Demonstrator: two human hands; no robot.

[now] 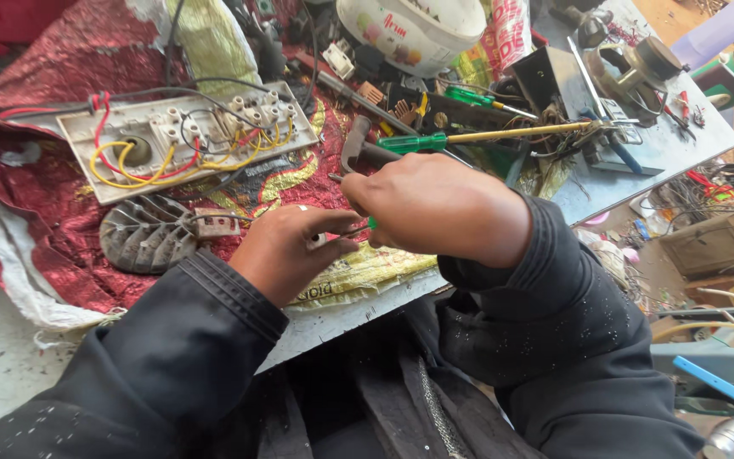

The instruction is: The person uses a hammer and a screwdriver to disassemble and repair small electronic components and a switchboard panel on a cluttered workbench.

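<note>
Centre of frame: both hands meet over the bench (358, 314), black sleeves coming up from the bottom. Left hand (286, 251) is pinched shut, thumb + fingers nipping a small pale part (318, 240) w/ a thin wire (352, 231) running right from it. Right hand (439, 208) is clenched round a tool; only a bit of green handle (372, 223) shows under the fist, tip hidden, can't tell what kind. The 2 hands are touching or nearly so at the thumbs.

Just left of the left hand lies a grey ribbed metal piece (146, 234) w/ a small brown block (217, 224) on its right end. Upper left: white switchboard backplate (184, 136) face-down, yellow + red wires looped over its sockets. All sit on a red and gold woven sack (53, 212) spread on the bench.

Above the right hand: dark-handled pliers (358, 149), and a green-handled screwdriver (486, 134) w/ long yellow shaft pointing right. Top centre: white round appliance lid (409, 30). Upper right: grey metal plate (673, 144) w/ scrap wire and parts.
</note>
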